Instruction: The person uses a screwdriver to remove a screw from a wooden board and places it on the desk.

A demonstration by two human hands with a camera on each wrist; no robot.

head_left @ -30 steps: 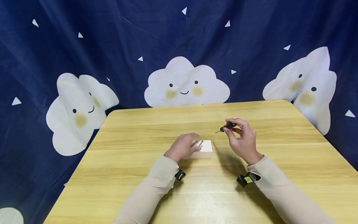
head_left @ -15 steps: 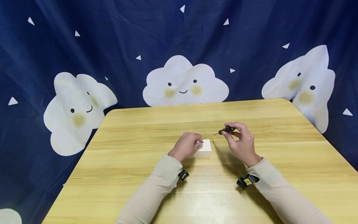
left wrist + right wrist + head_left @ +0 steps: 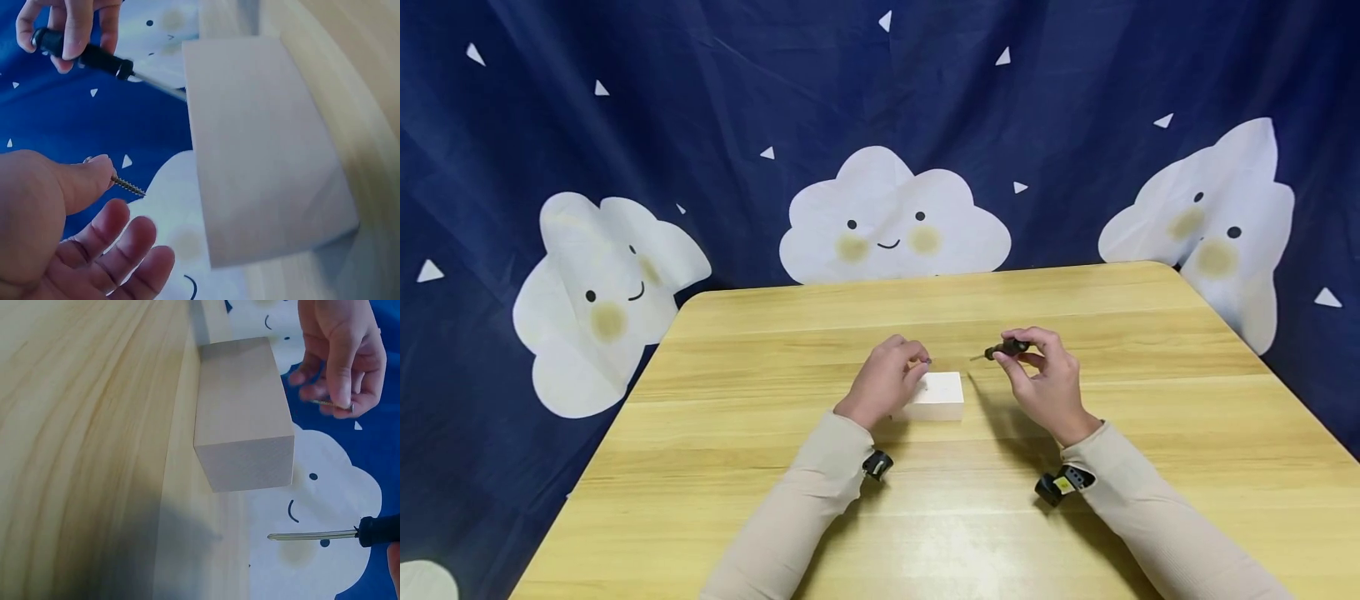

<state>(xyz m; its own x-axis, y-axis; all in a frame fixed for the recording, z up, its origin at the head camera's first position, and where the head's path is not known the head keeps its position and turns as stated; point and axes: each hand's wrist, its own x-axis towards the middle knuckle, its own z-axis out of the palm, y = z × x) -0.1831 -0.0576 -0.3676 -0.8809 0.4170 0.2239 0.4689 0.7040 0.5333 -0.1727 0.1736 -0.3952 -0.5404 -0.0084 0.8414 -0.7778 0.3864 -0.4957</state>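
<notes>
My left hand (image 3: pixel 880 383) pinches a threaded metal screw (image 3: pixel 129 185) between thumb and index finger, its pointed end sticking out past the fingertips. That hand is raised just over the left end of a pale wooden block (image 3: pixel 942 402), which lies flat on the table. A small dark spot shows on the block's top face beside the thumb. To the right, my right hand (image 3: pixel 1051 387) grips a screwdriver (image 3: pixel 103 61) by its black handle. Its bare metal shaft points left, in the air beyond the block's right end.
Under the block is a light wood-grain table (image 3: pixel 760 392) with rounded far corners. A dark blue curtain (image 3: pixel 730 100) printed with white clouds hangs behind its far edge. Both wrists carry black strapped devices, the right device (image 3: pixel 1063 485) bearing a yellow patch.
A second ago the screw stood on the block with the left hand around it. The left hand closed its fingers on the screw and lifted it off. The right hand shifted slightly with the screwdriver.
</notes>
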